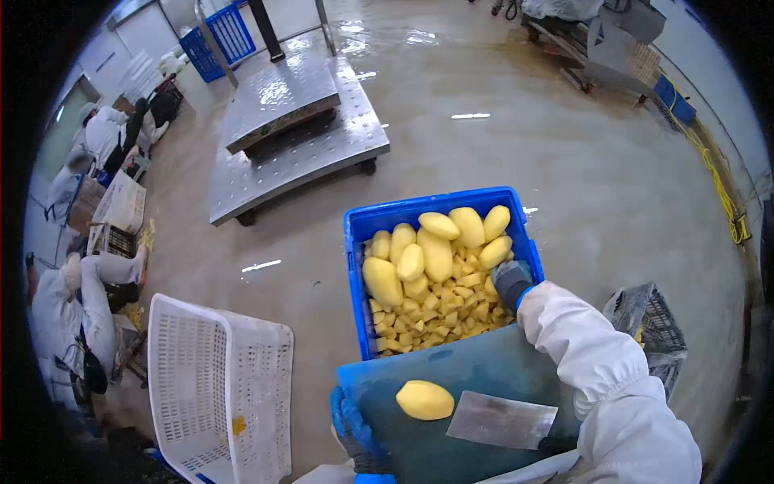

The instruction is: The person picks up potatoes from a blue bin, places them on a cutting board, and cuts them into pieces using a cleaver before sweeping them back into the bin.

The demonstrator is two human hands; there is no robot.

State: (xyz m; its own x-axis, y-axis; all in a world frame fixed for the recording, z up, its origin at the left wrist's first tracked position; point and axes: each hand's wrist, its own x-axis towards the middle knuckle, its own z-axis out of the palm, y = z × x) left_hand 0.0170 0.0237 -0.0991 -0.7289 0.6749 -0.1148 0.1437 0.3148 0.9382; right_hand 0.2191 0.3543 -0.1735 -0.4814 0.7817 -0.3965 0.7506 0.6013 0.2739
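A blue crate [442, 197] holds whole peeled potatoes [436, 255] and many cut chunks [427, 316]. My right hand [511, 284], in a dark glove, reaches into its right side, beside a whole potato; its fingertips are hidden, so its grip is unclear. In a blue glove, my left hand [355, 429] rests at the left edge of the blue-green cutting board [379, 385]; its fingers are spread along that edge. One peeled potato [425, 400] lies on the board. To its right is a cleaver [501, 419] lying flat, with its dark handle under my right sleeve.
A white perforated basket [262, 387] stands at left. Beyond the crate is a metal platform cart [347, 129]. A dark crate [657, 331] stands at right. Two people in white [56, 306] [105, 133] are along the left wall, and a yellow hose [709, 169] runs at right.
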